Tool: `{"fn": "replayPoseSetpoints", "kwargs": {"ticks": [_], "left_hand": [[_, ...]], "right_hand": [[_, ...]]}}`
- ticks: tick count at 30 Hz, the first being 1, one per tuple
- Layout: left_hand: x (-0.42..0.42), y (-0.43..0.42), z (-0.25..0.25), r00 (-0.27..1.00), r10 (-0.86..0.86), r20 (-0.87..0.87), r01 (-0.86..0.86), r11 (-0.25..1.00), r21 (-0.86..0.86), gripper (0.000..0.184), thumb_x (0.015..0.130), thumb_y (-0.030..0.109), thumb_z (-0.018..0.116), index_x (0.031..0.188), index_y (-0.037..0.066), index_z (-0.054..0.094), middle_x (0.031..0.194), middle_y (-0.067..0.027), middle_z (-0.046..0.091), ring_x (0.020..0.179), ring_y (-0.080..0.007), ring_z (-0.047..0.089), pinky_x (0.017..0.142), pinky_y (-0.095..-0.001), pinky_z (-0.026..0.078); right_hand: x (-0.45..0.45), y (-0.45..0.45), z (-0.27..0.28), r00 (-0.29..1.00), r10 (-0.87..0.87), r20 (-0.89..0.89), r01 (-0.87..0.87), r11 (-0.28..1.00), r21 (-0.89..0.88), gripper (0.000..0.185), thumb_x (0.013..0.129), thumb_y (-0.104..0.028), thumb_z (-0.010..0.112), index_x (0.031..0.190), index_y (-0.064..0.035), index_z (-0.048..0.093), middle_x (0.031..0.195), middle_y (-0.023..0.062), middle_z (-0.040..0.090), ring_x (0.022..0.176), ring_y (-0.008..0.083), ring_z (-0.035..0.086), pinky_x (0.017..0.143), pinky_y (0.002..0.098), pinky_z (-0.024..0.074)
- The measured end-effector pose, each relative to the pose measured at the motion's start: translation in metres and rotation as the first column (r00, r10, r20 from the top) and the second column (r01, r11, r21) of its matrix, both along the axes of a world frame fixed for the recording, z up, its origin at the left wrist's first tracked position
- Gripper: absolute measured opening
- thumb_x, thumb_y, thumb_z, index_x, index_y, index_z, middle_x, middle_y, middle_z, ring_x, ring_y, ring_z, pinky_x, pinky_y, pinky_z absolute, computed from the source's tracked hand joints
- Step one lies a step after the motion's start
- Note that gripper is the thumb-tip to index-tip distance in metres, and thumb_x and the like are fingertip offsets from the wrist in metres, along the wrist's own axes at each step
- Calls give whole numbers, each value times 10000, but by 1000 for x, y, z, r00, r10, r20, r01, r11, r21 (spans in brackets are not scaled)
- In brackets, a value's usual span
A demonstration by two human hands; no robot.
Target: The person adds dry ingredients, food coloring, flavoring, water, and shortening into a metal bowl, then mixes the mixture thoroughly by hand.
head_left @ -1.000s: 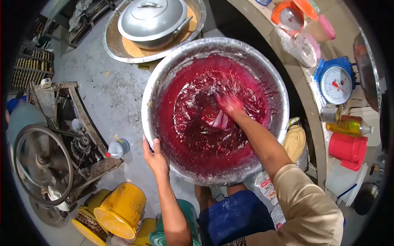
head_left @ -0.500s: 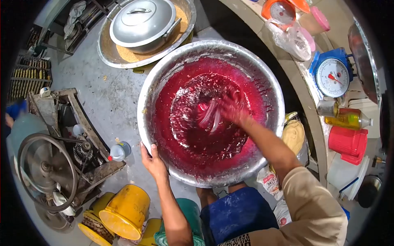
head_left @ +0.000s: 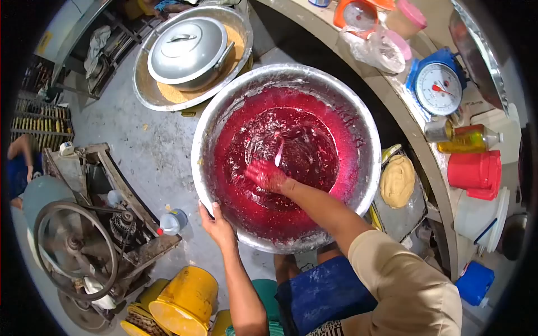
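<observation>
A large metal basin (head_left: 370, 145) holds dark red liquid (head_left: 308, 151) with a glossy, swirling surface and red-smeared inner walls. My left hand (head_left: 219, 228) grips the near-left rim, thumb up; some of its fingers are hidden below the edge. Inside the basin, my right hand (head_left: 268, 176) is coated red and slightly blurred. Its fingers point left, seemingly apart, at the surface of the liquid, and nothing shows in them. A pale glossy streak lies on the liquid just beyond that hand.
Behind stands a wide pan (head_left: 137, 84) of tan grains carrying a lidded pot (head_left: 188, 50). On the right counter are a blue scale (head_left: 440, 87), an oil bottle (head_left: 471, 140) and a red container (head_left: 473, 173). Left are a wheeled machine (head_left: 75, 246), yellow buckets (head_left: 188, 297) and another person (head_left: 25, 162).
My right hand has swept left and toward me through the liquid. My left hand still grips the rim. The whole view has shifted somewhat.
</observation>
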State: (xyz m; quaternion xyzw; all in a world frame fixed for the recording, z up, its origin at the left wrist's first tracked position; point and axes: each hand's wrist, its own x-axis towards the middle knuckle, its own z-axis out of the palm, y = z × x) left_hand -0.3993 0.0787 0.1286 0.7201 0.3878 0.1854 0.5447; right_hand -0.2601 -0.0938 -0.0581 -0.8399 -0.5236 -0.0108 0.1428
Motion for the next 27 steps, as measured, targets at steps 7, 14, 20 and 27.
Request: {"fn": "replayPoseSetpoints", "kwargs": {"ticks": [7,14,20,27], "left_hand": [[5,0,14,997,-22,-80,29,995,96,543,1026,171,593,1470,-105,446,1378,-261,610,1222,-307,605,1071,-381,428],[-7,-2,3,994,-6,-106,19,992,127,544,1018,199,598,1459,-93,469,1374,-292,607,1240,-371,611,1071,-423,438],[-6,-3,15,993,-23,-118,31,997,65,566,1026,216,583,1465,-113,447,1444,-298,547,1322,-383,550,1121,-417,396],[-5,5,12,998,-45,-52,46,999,15,588,1027,208,579,1468,-145,416,1493,-312,493,1375,-378,501,1162,-406,350]], "right_hand": [[56,-74,125,816,-375,-440,74,822,-565,401,924,-384,618,1205,-100,612,1224,140,653,1118,358,629,1045,509,471],[13,-143,114,615,-788,-11,674,533,-512,699,1008,-439,440,1550,-2,372,1606,279,342,1449,506,343,1176,603,315],[-118,-82,-52,589,-793,-154,744,607,-279,495,965,-327,539,1264,67,547,1259,284,572,1238,469,497,1064,561,404],[6,-21,91,523,-746,-413,674,658,-335,374,932,-365,634,1086,-31,701,1036,209,704,983,379,682,958,461,540]]}}
